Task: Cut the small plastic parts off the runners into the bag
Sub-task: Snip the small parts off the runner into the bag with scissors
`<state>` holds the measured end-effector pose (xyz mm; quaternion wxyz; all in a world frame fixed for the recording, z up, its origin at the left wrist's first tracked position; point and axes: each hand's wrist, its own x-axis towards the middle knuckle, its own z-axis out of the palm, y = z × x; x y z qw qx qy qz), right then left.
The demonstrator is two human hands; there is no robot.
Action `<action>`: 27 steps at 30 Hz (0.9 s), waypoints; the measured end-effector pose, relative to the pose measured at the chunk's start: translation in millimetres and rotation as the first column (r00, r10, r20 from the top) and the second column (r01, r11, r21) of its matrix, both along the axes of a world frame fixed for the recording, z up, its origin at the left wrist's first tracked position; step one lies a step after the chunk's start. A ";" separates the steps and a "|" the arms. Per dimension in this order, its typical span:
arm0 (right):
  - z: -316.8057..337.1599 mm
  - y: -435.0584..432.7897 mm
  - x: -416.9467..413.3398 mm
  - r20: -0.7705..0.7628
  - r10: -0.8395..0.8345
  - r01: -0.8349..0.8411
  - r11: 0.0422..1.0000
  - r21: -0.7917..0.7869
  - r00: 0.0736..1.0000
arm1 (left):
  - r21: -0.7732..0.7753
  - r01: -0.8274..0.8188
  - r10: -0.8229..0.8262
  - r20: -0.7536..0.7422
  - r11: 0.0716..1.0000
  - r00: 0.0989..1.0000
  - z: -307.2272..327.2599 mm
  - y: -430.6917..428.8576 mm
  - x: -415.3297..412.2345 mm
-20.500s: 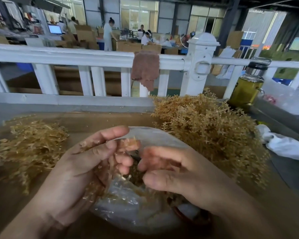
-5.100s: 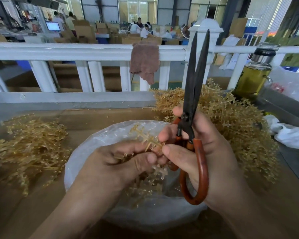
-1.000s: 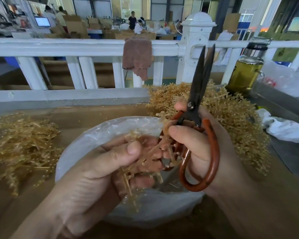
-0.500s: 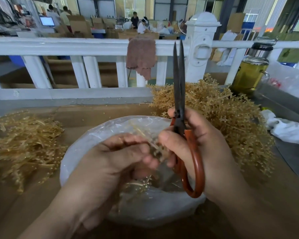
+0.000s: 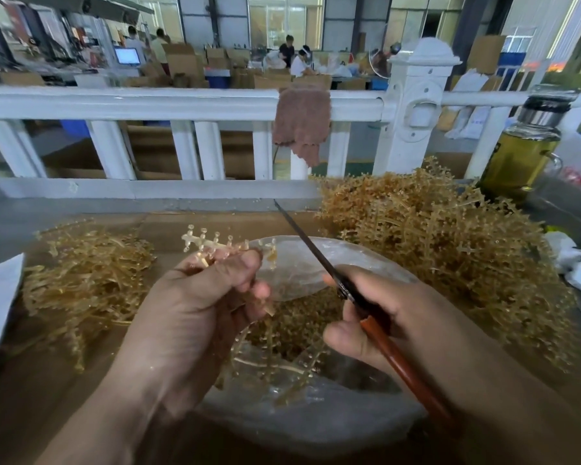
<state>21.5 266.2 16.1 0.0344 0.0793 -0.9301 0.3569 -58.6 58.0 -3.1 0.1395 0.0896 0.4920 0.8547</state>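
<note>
— Left grip [image 5: 195, 317]: what's in it?
— It's curled round a runner [image 5: 212, 245]. The small parts stick up above the thumb, over the bag's [image 5: 316, 424] upper left rim. That hand hides part of the bag's mouth.
— Around it?
— Thin pile [image 5: 88, 280] on the surface at left, railing [image 5: 131, 104] and brown cloth [image 5: 301, 122] behind, dense heap [image 5: 433, 246] at right, bottle [image 5: 520, 156] beyond.
— Right grip [image 5: 399, 317]?
— Wrapped round the scissors [image 5: 316, 253], blade slanting to upper left.
— Changed?
— Half a second ago the blades stood upright and the hands touched. Now they're apart.
</note>
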 end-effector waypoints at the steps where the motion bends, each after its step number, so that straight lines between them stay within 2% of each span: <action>1: -0.2 0.5 0.1 -0.004 -0.001 0.001 1.000 0.028 1.000 | -0.011 0.010 -0.010 -0.002 1.000 1.000 -0.1 -0.9 -0.2; 5: -1.0 2.9 -0.9 0.001 -0.004 0.004 0.992 0.126 1.000 | -0.080 0.049 -0.050 -0.018 0.996 0.999 -0.2 -4.3 0.1; 10: -1.9 3.8 -1.9 0.004 -0.013 0.012 0.996 0.084 1.000 | -0.084 -0.043 0.041 -0.026 0.996 0.999 2.1 -0.4 3.3; 15: -5.5 2.1 -2.2 0.037 0.016 -0.017 0.999 0.039 0.999 | -0.133 -0.041 0.030 -0.086 0.990 0.996 3.3 -1.0 4.6; 23: -6.6 1.4 -1.8 -0.038 0.043 -0.040 0.995 0.092 0.998 | -0.100 -0.102 0.093 -0.092 0.990 0.991 3.5 0.1 7.1; 27: -6.9 1.4 -2.0 -0.041 0.042 -0.035 0.988 0.150 0.998 | -0.033 -0.134 0.131 -0.069 0.990 0.989 5.3 1.7 7.2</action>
